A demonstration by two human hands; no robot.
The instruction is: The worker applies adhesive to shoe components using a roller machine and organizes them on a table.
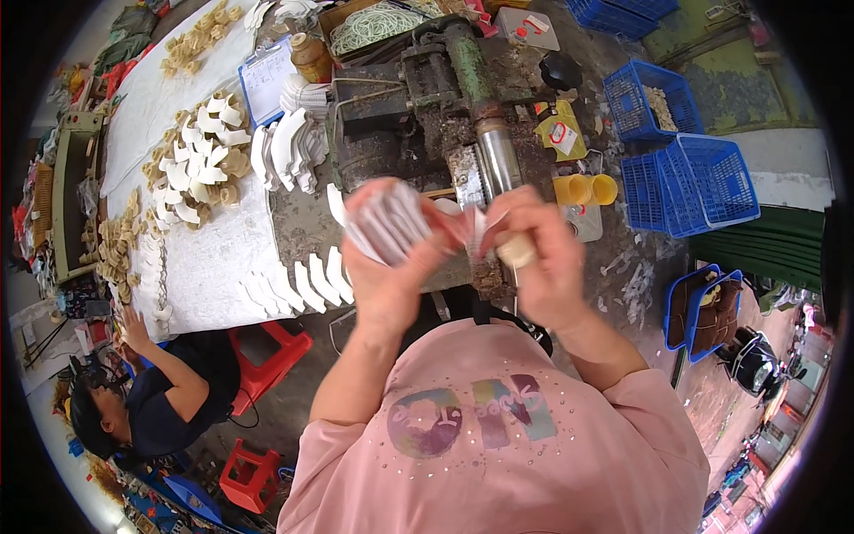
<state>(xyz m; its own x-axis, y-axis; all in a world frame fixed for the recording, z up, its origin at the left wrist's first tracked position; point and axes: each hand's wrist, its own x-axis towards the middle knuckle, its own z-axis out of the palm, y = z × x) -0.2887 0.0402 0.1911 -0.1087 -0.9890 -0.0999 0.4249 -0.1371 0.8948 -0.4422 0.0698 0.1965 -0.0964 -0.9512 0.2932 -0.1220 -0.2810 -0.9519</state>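
Observation:
My left hand [382, 289] is closed round a stack of white curved pieces [388, 222], their layered edges turned upward and smeared by motion. Close by on its right, my right hand [553, 267] is curled round a tan, round-ended thing [516, 251]; blur hides its kind. Between the hands something pale and reddish is too smeared to make out. Both hands are above the near edge of the bench, in front of a worn green machine [470, 67] with a shiny metal cylinder [498, 158]. Curved white strips [311, 283] lie in a row left of my left hand.
More white curved pieces [203, 151] and tan pieces lie on a white cloth [222, 271]. Blue baskets [712, 182] and yellow cups [587, 189] are at the right. A co-worker [165, 392] sits at lower left beside red stools [251, 476]. A clipboard [265, 80] lies farther back.

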